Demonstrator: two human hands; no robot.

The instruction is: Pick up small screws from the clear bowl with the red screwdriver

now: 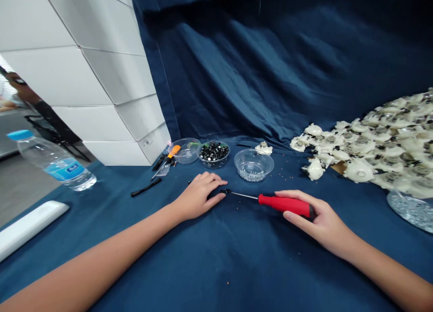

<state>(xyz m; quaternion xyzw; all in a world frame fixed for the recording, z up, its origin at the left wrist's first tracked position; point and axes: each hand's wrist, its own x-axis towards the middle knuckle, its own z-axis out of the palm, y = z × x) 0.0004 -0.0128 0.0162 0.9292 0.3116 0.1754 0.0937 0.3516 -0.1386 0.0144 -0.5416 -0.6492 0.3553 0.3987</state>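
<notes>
**Q:** Where is the red-handled screwdriver [284,204] found, and how is it held?

**A:** It is held low over the blue cloth [237,267], with its thin steel shaft directed toward the left hand [199,197]. The right hand [321,222] is closed around the handle, and the fingers [287,194] are wrapped over its top.

**Q:** And the left hand?

**A:** It is laid palm down, with the fingers [213,179] curved toward the cloth. Whether anything is gripped beneath them cannot be told. A small black part [225,191] is seen just beside the fingertips, at the shaft's tip.

**Q:** How would these be handled?

**A:** The screwdriver is judged light and stiff, and is best taken by the plastic handle. The black part is judged small and easily dropped, so a firm pinch is called for.

**Q:** What is placed nearby?

**A:** A clear bowl of small silver parts [253,165] and a bowl of black parts [214,154] are set beyond the hands, and white plastic parts [372,145] are heaped to the right.
</notes>
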